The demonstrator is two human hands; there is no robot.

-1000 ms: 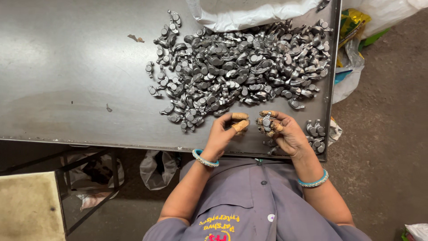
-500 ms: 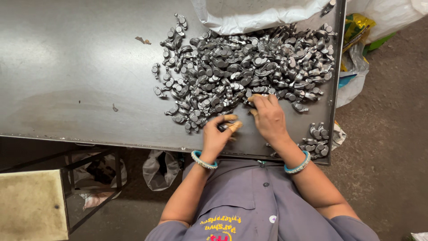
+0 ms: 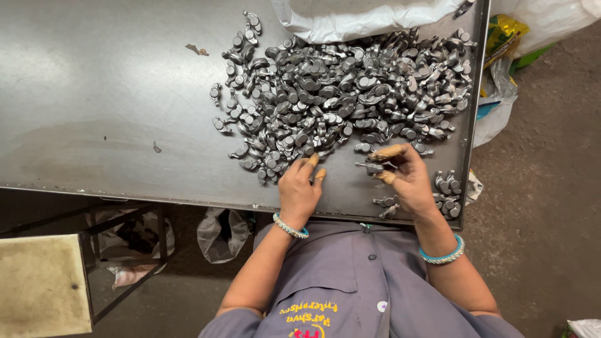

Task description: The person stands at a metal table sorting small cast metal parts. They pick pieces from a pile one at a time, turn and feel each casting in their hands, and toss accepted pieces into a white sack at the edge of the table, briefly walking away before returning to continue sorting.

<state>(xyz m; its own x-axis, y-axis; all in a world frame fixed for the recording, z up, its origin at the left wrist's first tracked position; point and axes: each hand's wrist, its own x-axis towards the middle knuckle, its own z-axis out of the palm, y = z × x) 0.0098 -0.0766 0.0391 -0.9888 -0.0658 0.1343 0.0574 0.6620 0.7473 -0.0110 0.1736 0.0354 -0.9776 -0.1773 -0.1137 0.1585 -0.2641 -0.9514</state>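
A large heap of small dark metal parts (image 3: 350, 87) covers the right half of a grey metal table (image 3: 106, 106). My left hand (image 3: 300, 191) rests on the table at the heap's near edge, its fingertips touching parts there. My right hand (image 3: 404, 175) pinches one metal part (image 3: 370, 167) between thumb and fingers just above the table. A small group of the same parts (image 3: 446, 194) lies by the right wrist at the table's near right corner. Both wrists wear turquoise bangles.
A white plastic sack (image 3: 363, 15) lies at the table's far edge. Bags and coloured wrappers (image 3: 501, 69) sit on the floor to the right. A plastic bag (image 3: 216, 235) hangs under the table. A tan stool (image 3: 37, 285) stands at the lower left.
My right hand reached into the heap and has drawn back toward me with one part pinched. My left hand stayed at the heap's near edge, its fingers now spread on the parts.
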